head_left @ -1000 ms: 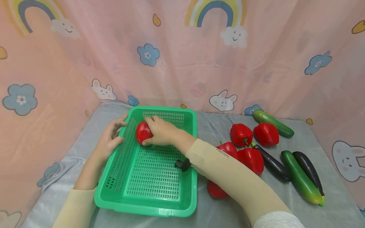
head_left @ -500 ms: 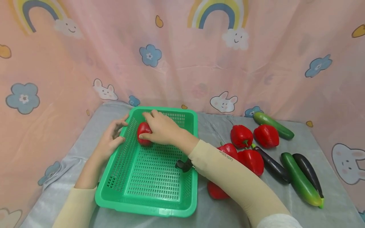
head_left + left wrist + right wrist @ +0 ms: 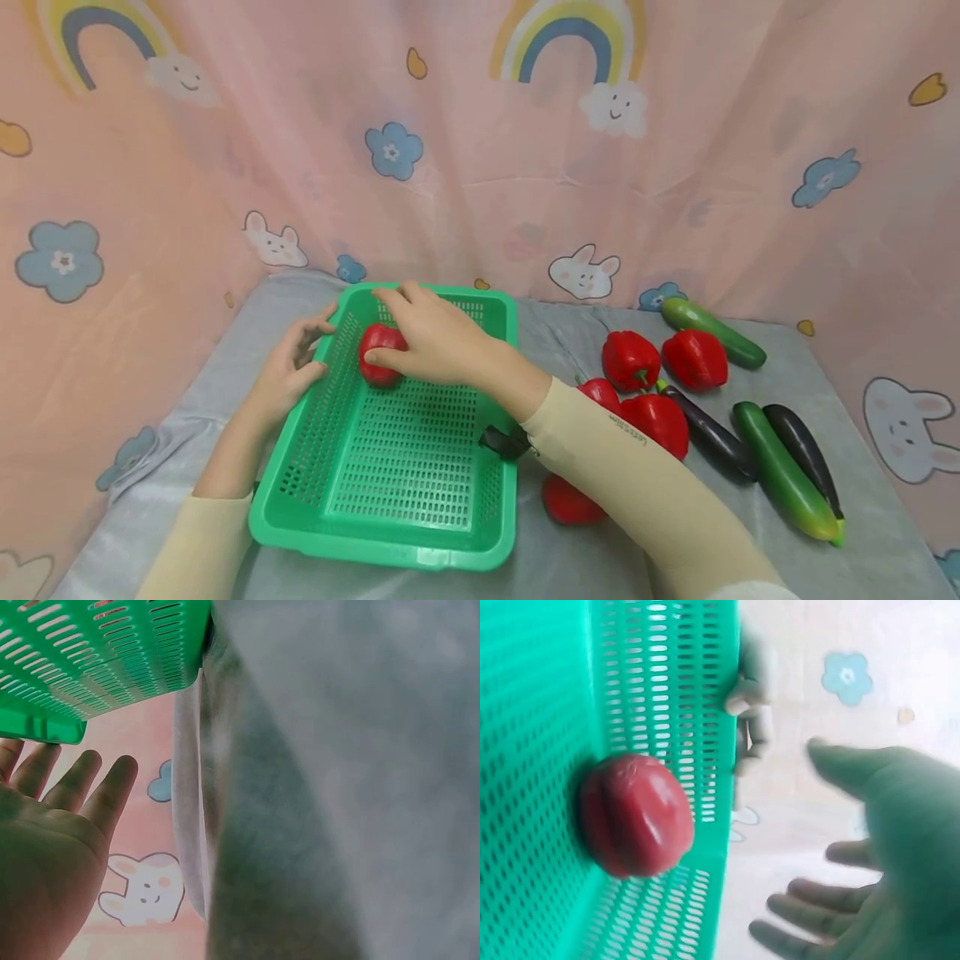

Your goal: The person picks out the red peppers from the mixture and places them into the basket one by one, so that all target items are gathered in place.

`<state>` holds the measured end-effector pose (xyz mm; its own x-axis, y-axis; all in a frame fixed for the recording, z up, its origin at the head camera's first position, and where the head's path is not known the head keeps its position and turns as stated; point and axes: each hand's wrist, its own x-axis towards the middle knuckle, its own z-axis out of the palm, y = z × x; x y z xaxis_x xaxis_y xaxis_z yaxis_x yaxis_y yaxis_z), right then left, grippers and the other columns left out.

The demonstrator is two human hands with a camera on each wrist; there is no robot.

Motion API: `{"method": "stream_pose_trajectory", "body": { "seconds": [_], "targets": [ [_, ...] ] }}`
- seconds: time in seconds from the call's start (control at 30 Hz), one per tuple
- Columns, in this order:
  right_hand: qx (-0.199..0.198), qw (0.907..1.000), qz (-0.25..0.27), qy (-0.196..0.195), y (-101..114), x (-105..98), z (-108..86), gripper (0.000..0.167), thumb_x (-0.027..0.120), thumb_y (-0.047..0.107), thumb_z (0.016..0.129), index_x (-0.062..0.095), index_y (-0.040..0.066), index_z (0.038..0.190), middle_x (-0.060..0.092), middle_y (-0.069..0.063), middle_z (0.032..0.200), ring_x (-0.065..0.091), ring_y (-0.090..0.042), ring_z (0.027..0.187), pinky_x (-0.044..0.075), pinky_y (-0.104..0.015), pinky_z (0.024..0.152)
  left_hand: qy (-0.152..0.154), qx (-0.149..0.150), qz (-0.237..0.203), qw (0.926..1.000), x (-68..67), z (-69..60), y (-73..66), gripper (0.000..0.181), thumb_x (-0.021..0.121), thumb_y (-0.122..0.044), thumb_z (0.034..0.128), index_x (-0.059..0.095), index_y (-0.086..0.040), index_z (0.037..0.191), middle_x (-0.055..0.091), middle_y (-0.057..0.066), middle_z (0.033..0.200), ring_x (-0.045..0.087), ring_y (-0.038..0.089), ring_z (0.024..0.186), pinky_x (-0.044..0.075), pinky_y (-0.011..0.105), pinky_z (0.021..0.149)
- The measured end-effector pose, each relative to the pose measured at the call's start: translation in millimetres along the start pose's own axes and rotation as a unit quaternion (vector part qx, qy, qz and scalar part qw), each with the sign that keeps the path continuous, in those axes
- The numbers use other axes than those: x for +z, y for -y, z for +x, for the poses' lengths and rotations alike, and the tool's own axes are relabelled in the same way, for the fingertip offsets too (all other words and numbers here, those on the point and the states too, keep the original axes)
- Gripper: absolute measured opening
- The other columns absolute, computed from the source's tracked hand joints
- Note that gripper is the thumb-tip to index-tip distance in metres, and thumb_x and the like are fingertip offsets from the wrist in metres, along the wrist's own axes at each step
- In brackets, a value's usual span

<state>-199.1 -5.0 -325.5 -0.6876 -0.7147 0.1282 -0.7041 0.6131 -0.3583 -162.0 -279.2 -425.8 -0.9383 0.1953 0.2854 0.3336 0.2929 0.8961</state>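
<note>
A red bell pepper (image 3: pixel 377 337) lies at the far left inside a green perforated plastic basket (image 3: pixel 382 552). Above it is my right hand (image 3: pixel 442 340); the right wrist view shows that hand (image 3: pixel 885 847) with spread fingers, apart from the pepper (image 3: pixel 636 816). My left hand (image 3: pixel 287 368) stays at the basket's left side, its fingertips at the rim. From the left wrist, the fingers of this hand (image 3: pixel 56 847) look straight, reaching up to the underside of the green rim (image 3: pixel 45 729).
Right of the basket lie several more red bell peppers (image 3: pixel 632 360), two dark eggplants (image 3: pixel 708 429) and two green zucchini-like vegetables (image 3: pixel 783 471) on a grey cloth (image 3: pixel 877 558). My right sleeve covers part of some peppers. A pink printed curtain (image 3: pixel 465 217) hangs behind.
My right hand has let go of the pepper and lifted slightly up and to the right. The pepper stays in the basket, and the left hand has not moved.
</note>
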Motion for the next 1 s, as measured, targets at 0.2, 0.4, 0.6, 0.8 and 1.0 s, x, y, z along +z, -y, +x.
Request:
{"method": "stream_pose_trajectory", "body": {
  "seconds": [0.2, 0.4, 0.6, 0.8, 1.0],
  "targets": [
    [-0.038, 0.999, 0.005, -0.025, 10.4, -10.8, -11.7, 0.087, 0.072, 0.054, 0.101, 0.04, 0.008, 0.167, 0.054, -0.008, 0.152, 0.056, -0.022, 0.131, 0.052, -0.037, 0.109, -0.005, -0.003, -0.009, 0.9999, -2.7, -2.9, 2.0, 0.048, 0.049, 0.017, 0.0896, 0.048, 0.009, 0.137, 0.033, 0.012, 0.177, 0.038, 0.043, 0.154, 0.044, 0.021, 0.109],
    [-0.048, 0.9981, 0.007, -0.037, 12.5, -17.4, -20.0, 0.083, 0.072, 0.051, 0.102, 0.042, 0.008, 0.166, 0.054, -0.007, 0.153, 0.057, -0.02, 0.132, 0.051, -0.035, 0.109, -0.001, -0.001, -0.022, 0.9998, -3.6, -4.4, 3.0, 0.047, 0.048, 0.017, 0.0902, 0.046, 0.01, 0.137, 0.031, 0.013, 0.178, 0.042, 0.053, 0.149, 0.05, 0.02, 0.102],
    [-0.035, 0.9982, 0.01, -0.047, 6.8, -23.0, -35.3, 0.084, 0.074, 0.052, 0.1, 0.042, 0.01, 0.166, 0.054, -0.007, 0.153, 0.056, -0.021, 0.134, 0.052, -0.039, 0.109, -0.005, 0.006, -0.004, 1.0, -2.1, -3.6, 2.7, 0.047, 0.05, 0.016, 0.0893, 0.049, 0.009, 0.135, 0.033, 0.013, 0.177, 0.038, 0.049, 0.153, 0.041, 0.021, 0.111],
    [-0.024, 0.9981, 0.009, -0.057, 0.6, -30.0, -58.6, 0.084, 0.076, 0.049, 0.099, 0.043, 0.009, 0.165, 0.053, -0.009, 0.156, 0.053, -0.024, 0.139, 0.053, -0.045, 0.111, -0.002, 0.014, 0.003, 0.9999, -0.6, -0.9, 0.3, 0.045, 0.052, 0.016, 0.0888, 0.05, 0.009, 0.133, 0.034, 0.015, 0.176, 0.034, 0.048, 0.157, 0.038, 0.024, 0.115],
    [0.004, 0.9971, 0.034, -0.067, -6.8, -39.8, -85.8, 0.086, 0.079, 0.049, 0.097, 0.043, 0.011, 0.166, 0.049, -0.009, 0.161, 0.049, -0.029, 0.146, 0.054, -0.052, 0.109, -0.003, 0.021, -0.002, 0.9998, 0.5, 0.5, -0.7, 0.044, 0.051, 0.017, 0.0882, 0.05, 0.01, 0.132, 0.035, 0.017, 0.175, 0.034, 0.049, 0.156, 0.039, 0.023, 0.114]
  ]
}}
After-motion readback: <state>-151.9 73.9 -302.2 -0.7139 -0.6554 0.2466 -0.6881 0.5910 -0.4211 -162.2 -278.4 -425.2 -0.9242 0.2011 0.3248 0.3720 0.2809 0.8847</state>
